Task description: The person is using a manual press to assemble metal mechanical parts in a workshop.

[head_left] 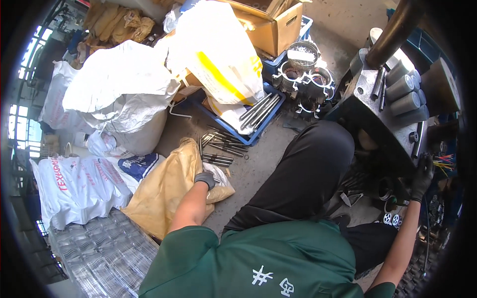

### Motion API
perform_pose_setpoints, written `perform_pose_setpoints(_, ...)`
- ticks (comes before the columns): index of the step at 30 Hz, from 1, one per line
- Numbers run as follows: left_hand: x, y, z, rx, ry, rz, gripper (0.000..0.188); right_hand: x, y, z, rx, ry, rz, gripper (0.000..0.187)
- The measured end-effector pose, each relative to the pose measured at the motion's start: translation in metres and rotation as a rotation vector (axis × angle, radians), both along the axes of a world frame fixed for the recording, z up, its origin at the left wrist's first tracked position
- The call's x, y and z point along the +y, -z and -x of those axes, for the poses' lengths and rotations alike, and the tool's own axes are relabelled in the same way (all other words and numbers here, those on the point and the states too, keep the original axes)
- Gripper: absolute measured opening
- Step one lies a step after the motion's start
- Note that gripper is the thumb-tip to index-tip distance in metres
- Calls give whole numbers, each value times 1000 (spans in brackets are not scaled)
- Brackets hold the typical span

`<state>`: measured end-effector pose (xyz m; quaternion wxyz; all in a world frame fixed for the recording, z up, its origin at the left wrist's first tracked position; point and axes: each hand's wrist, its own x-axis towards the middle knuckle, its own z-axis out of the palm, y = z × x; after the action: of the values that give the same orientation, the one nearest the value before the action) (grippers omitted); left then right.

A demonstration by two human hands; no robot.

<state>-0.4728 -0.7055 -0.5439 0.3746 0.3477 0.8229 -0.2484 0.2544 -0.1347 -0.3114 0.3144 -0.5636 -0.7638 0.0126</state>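
Two gloved hands | left hand (pixel 204 179) on rods (pixel 218 149) | right hand (pixel 422 179) grip unclear

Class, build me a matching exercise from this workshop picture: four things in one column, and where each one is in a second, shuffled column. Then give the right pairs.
Things
1. left hand
2. right hand
3. cardboard box
4. steel rods

Places
A. at the top of the picture, behind the white sacks
B. loose on the floor by the blue tray
C. on the tan sack
D. at the edge of the grey metal machine

Pairs: 1-C, 2-D, 3-A, 4-B

For reference: white sacks, blue tray, tan sack, machine.
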Motion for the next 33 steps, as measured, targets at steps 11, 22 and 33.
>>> perform_pose_setpoints(11, -61, -52, 38, 134, -554, -40, 59, 6, 12, -52, -8, 48, 11, 38)
perform_pose_setpoints(22, -37, -6, 19, 271, -358, -177, 42, -20, -3, -59, 119, 81, 81, 39)
perform_pose_setpoints(33, 64, -64, -12, 125, 61, -680, 36, -75, -52, 5, 974, -35, 271, 36)
